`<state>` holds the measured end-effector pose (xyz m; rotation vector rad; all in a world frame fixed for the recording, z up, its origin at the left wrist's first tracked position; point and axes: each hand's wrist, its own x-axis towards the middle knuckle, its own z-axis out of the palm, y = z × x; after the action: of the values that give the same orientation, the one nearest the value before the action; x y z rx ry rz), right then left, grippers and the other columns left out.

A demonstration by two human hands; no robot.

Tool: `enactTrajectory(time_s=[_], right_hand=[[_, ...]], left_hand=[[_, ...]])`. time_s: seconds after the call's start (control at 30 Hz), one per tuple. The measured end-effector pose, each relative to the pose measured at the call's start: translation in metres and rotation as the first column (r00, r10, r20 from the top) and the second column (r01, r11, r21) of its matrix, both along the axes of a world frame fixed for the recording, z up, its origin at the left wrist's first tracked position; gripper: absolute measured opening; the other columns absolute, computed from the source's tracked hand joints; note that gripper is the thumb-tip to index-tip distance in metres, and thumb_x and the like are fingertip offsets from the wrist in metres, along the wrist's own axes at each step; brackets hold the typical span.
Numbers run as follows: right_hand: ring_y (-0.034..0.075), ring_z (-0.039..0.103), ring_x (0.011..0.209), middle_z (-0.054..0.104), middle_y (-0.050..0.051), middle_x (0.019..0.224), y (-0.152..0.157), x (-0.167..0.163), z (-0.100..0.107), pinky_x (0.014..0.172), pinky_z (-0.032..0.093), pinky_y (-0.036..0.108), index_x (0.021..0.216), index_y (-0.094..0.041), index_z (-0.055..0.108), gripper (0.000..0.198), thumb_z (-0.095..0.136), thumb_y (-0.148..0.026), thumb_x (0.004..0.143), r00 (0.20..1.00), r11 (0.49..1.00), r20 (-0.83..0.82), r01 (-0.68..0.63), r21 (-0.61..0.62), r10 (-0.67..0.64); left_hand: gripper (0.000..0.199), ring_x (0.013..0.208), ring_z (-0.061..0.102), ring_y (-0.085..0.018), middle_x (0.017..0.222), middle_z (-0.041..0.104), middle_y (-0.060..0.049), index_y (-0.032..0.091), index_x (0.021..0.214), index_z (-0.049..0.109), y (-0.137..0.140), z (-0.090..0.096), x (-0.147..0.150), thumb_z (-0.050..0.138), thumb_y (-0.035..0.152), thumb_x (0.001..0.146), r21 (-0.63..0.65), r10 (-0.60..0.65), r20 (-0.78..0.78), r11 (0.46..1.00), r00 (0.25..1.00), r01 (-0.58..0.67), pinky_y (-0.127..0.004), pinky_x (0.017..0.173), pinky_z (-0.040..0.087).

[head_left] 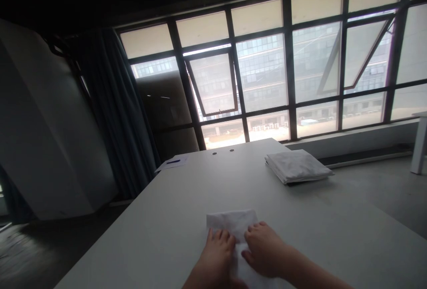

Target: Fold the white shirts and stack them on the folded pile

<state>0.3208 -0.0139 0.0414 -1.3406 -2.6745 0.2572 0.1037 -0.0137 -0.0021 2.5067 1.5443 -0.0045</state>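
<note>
A white cloth (233, 219) lies partly folded on the near part of the white table, below the middle of the head view. My left hand (217, 250) is on its left side, with bent fingers gripping the fabric. On the right side of the same cloth, my right hand (265, 250) has its fingers curled down and closed on the fabric, the thumb pointing toward the left hand. The cloth's far edge shows beyond the fingertips. Its near part runs between and under my hands, mostly hidden by them.
A stack of folded white cloth (298, 166) sits near the right edge of the white table (160, 218). At the far left corner are paper (182, 160) and a dark pen (173, 162). Two round holes show near the far edge. Windows and a blue curtain (113, 115) stand beyond.
</note>
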Motion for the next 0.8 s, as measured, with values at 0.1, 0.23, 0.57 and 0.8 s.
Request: enactTrajectory(time_s=[0.1, 0.23, 0.57, 0.8], right_hand=[[0.032, 0.053, 0.136, 0.060, 0.016, 0.144, 0.016, -0.010, -0.035, 0.117, 0.039, 0.050, 0.135, -0.016, 0.065, 0.046, 0.043, -0.024, 0.096, 0.986, 0.998, -0.162, 0.045, 0.054, -0.036], [0.028, 0.027, 0.155, 0.030, 0.011, 0.166, 0.038, -0.009, -0.070, 0.129, 0.018, 0.049, 0.160, -0.014, 0.036, 0.062, 0.040, -0.032, 0.100, 0.980, 0.999, -0.197, -0.033, -0.033, 0.026], [0.027, 0.022, 0.156, 0.025, 0.010, 0.168, 0.040, -0.001, -0.072, 0.130, 0.015, 0.049, 0.162, -0.016, 0.031, 0.067, 0.041, -0.044, 0.102, 0.970, 0.996, -0.240, -0.054, -0.065, 0.037], [0.028, 0.021, 0.157, 0.024, 0.012, 0.168, 0.033, -0.001, -0.059, 0.130, 0.015, 0.050, 0.162, -0.015, 0.030, 0.068, 0.041, -0.045, 0.101, 0.979, 0.996, -0.201, -0.039, -0.079, 0.022]], left_hand=[[0.123, 0.146, 0.035, -0.046, 0.153, 0.047, -0.023, 0.015, 0.151, 0.046, 0.006, -0.008, 0.009, 0.068, 0.093, 0.059, 0.051, 0.013, 0.071, 0.999, 0.997, -0.017, -0.060, 0.127, 0.018], [0.115, 0.151, 0.029, -0.044, 0.160, 0.040, -0.024, 0.014, 0.150, 0.048, 0.022, -0.021, 0.009, 0.066, 0.091, 0.066, 0.140, 0.010, 0.154, 0.990, 0.988, -0.031, -0.058, 0.127, 0.022], [0.098, 0.150, 0.035, -0.037, 0.164, 0.038, -0.014, 0.026, 0.154, 0.044, 0.034, -0.022, -0.005, 0.065, 0.083, 0.077, 0.159, 0.044, 0.239, 0.984, 0.970, -0.084, -0.054, 0.125, 0.024], [0.050, 0.114, 0.064, -0.030, 0.118, 0.072, -0.013, 0.019, 0.117, 0.071, 0.074, -0.028, -0.055, 0.042, 0.052, 0.093, 0.184, 0.378, 0.522, 0.826, 0.765, -0.533, -0.043, 0.102, 0.047]])
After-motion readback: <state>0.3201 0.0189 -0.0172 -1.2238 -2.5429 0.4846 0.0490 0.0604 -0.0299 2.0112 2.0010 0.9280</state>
